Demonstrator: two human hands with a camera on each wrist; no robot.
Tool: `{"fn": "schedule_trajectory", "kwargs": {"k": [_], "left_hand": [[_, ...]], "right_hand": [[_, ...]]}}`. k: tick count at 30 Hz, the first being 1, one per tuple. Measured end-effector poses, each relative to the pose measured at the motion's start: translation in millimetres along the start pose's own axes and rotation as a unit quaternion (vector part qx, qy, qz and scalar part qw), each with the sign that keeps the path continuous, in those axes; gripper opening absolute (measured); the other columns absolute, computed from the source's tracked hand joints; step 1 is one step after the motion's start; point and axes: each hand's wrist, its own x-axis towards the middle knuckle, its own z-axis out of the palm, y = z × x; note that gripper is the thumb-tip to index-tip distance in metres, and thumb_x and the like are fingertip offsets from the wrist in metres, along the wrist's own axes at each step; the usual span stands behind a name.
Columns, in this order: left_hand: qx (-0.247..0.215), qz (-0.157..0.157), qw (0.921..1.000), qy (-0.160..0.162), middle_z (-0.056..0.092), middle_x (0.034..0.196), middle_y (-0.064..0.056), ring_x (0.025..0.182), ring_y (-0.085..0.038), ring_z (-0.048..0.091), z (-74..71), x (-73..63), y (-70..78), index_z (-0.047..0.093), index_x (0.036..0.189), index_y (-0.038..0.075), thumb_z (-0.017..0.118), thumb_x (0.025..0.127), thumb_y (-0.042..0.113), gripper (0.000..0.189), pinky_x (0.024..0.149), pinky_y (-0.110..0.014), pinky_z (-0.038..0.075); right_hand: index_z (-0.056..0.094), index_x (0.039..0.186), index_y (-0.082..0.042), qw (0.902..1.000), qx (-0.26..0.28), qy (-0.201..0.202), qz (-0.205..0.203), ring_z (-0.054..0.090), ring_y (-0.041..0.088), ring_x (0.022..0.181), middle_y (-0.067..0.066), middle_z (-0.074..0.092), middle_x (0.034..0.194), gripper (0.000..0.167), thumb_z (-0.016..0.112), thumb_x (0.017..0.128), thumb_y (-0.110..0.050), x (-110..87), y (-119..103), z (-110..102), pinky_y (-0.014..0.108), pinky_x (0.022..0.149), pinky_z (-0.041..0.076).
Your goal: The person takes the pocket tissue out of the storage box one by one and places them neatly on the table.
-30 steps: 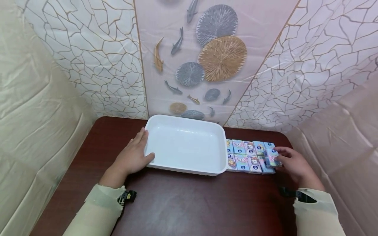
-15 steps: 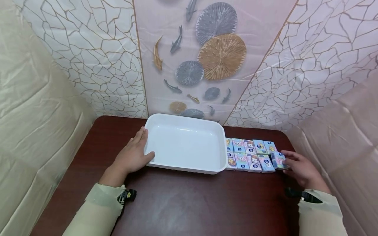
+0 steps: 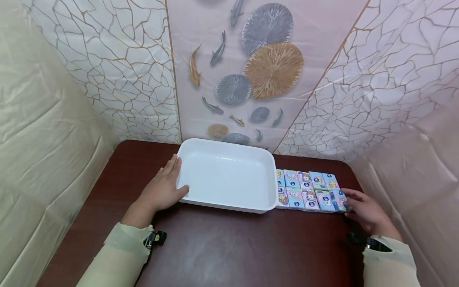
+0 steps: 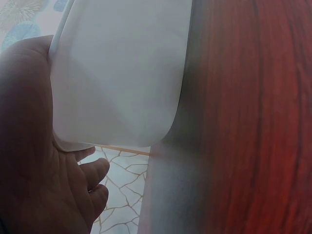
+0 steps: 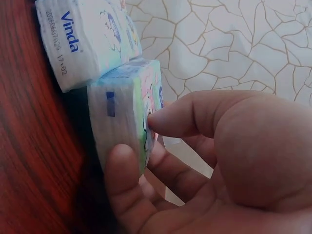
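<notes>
My right hand (image 3: 369, 213) grips a small blue-and-pink tissue pack (image 3: 338, 199) at the right end of the front row. In the right wrist view, the thumb presses its printed face and the fingers reach round its end; this tissue pack (image 5: 119, 107) stands close to another pack (image 5: 80, 41) marked Vinda. At the left side of a white tray (image 3: 226, 173), my left hand (image 3: 161, 185) rests with fairly straight fingers along the outer edge and the thumb over the front left corner. The left wrist view shows the tray's side (image 4: 122, 73) beside that hand.
Two rows of tissue packs (image 3: 306, 179) lie to the right of the tray, partly hidden by its rim. The dark red wooden table (image 3: 244, 247) extends towards me. A patterned cloth (image 3: 140, 79) hangs behind, and pale padded fabric (image 3: 412, 167) flanks the right side.
My right hand has brought the tissue pack from above the row's right end down and outward, to the front row's end beside its neighbour. The left hand stays on the tray.
</notes>
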Motion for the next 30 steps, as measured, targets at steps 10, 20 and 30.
{"fn": "schedule_trajectory", "kwargs": {"k": [10,20,30], "left_hand": [[0.006,-0.001,1.0000,0.001,0.000,0.191,-0.019,0.176,-0.043,0.016,-3.1,-2.2,0.8,0.006,0.180,0.003,0.062,0.107,0.047,0.102,0.141,-0.065,0.019],[0.006,0.000,1.0000,-0.001,0.002,0.191,-0.020,0.176,-0.045,0.015,-6.4,-5.5,-0.4,0.006,0.180,0.002,0.061,0.108,0.044,0.100,0.142,-0.066,0.017],[-0.012,0.004,0.9999,-0.006,0.001,0.191,-0.019,0.176,-0.048,0.009,-7.0,-9.4,-5.0,0.007,0.181,0.005,0.055,0.113,0.051,0.094,0.140,-0.069,0.017]], "right_hand": [[0.048,0.169,-0.013,0.9998,-0.016,0.012,-0.007,0.068,0.007,0.104,-0.016,0.063,0.124,0.050,0.051,0.120,-0.026,-7.9,-2,6,0.036,0.088,0.066],[0.038,0.172,-0.006,0.9985,-0.035,0.040,-0.008,0.067,0.008,0.103,0.011,0.057,0.137,0.056,0.052,0.120,-0.024,-10.6,-1,15,0.034,0.087,0.067],[0.030,0.172,0.003,0.9898,-0.103,0.098,-0.013,0.066,0.028,0.113,0.036,0.046,0.156,0.070,0.054,0.119,-0.035,-18.9,-5,29,0.034,0.081,0.067]]}}
